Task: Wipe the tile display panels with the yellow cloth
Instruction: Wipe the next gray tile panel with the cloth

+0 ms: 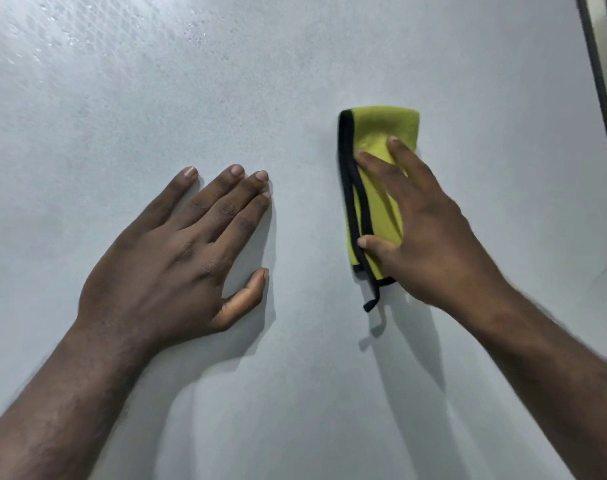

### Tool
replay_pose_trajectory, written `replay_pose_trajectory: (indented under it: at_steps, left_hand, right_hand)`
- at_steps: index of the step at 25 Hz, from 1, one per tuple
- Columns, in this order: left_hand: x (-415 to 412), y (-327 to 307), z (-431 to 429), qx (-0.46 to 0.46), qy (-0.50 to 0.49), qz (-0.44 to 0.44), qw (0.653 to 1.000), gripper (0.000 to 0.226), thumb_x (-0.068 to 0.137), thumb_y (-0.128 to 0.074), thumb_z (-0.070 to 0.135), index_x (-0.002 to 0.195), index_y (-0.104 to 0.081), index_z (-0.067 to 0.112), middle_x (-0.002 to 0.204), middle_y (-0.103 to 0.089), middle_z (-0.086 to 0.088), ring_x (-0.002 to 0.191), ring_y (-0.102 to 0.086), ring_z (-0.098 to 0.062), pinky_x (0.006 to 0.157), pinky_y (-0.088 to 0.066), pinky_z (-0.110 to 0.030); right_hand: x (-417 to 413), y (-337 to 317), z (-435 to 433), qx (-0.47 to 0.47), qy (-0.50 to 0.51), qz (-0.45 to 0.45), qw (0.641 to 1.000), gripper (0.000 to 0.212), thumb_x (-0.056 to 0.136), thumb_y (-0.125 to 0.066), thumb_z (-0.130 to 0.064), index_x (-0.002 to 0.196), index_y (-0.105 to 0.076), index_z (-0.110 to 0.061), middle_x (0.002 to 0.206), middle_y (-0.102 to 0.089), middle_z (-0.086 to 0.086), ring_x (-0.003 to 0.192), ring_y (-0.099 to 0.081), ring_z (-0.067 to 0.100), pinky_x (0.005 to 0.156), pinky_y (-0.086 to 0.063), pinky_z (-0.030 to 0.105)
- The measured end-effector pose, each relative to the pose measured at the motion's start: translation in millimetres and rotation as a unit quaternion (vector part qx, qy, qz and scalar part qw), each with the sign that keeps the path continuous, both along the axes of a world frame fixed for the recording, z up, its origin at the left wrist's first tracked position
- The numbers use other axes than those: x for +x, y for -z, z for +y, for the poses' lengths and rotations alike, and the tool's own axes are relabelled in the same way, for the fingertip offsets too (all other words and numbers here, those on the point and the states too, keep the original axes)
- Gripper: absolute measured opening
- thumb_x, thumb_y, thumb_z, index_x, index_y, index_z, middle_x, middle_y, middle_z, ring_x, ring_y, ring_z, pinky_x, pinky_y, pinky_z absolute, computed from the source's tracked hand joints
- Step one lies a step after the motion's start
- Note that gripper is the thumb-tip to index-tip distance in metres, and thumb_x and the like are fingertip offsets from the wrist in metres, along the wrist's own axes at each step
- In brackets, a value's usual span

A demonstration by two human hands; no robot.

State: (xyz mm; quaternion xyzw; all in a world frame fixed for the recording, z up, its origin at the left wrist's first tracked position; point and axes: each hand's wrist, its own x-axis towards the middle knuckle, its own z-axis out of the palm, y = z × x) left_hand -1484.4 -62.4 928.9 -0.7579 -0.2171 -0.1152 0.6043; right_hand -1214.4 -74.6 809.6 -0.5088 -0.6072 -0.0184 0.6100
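Observation:
A pale grey tile panel fills nearly the whole view. A folded yellow cloth with black edging lies flat against it, right of centre. My right hand presses on the cloth with straight, spread fingers, the thumb on its black edge; the hand covers the cloth's lower right part. My left hand rests flat on the bare panel to the left, fingers straight, about a hand's width from the cloth. A black loop hangs from the cloth's lower end.
Small droplets or speckles show on the panel at the upper left. A dark frame edge of the panel runs down the top right corner, with another surface beyond it.

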Motion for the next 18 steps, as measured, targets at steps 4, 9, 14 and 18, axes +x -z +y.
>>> replay_pose_trajectory:
  at_steps: [4, 9, 14, 18]
  left_hand:
    - [-1, -3, 0, 0.026, 0.001, -0.099, 0.995, 0.077, 0.109, -0.046, 0.051, 0.163, -0.041, -0.003, 0.174, -0.032, -0.019, 0.163, -0.031, -0.034, 0.132, -0.027, -0.053]
    - [-33, -16, -17, 0.016, -0.019, -0.117, 0.993, 0.079, 0.106, -0.045, 0.053, 0.168, -0.036, 0.005, 0.178, -0.025, -0.015, 0.165, -0.025, -0.031, 0.134, -0.021, -0.055]
    - [-84, -24, -43, 0.039, -0.066, -0.14, 0.987, 0.083, 0.102, -0.043, 0.06, 0.169, -0.035, 0.012, 0.179, -0.021, -0.012, 0.166, -0.022, -0.031, 0.132, -0.015, -0.063]
    - [-133, -48, -61, 0.05, -0.103, -0.158, 0.981, 0.084, 0.1, -0.035, 0.068, 0.171, -0.032, 0.023, 0.18, -0.017, -0.007, 0.167, -0.019, -0.027, 0.133, -0.009, -0.062]
  right_hand:
    - [-53, 9, -13, 0.028, -0.029, -0.076, 0.996, 0.101, 0.092, -0.082, -0.023, 0.161, -0.017, -0.058, 0.172, 0.014, -0.029, 0.164, 0.002, 0.01, 0.115, -0.039, 0.035]
    - [-36, -38, 2, 0.049, 0.047, -0.035, 0.997, 0.08, 0.1, -0.067, -0.031, 0.162, -0.022, -0.053, 0.175, 0.001, -0.023, 0.162, -0.013, 0.012, 0.121, -0.039, 0.049]
    - [-104, -35, -20, 0.122, 0.062, -0.161, 0.977, 0.068, 0.107, -0.052, -0.04, 0.164, -0.017, -0.052, 0.175, -0.002, -0.021, 0.162, -0.012, 0.014, 0.115, -0.035, 0.037]
    - [-112, -79, -6, 0.111, 0.09, -0.021, 0.989, 0.074, 0.099, -0.052, -0.039, 0.167, -0.023, -0.038, 0.17, -0.021, -0.01, 0.153, -0.025, 0.02, 0.125, -0.03, 0.048]
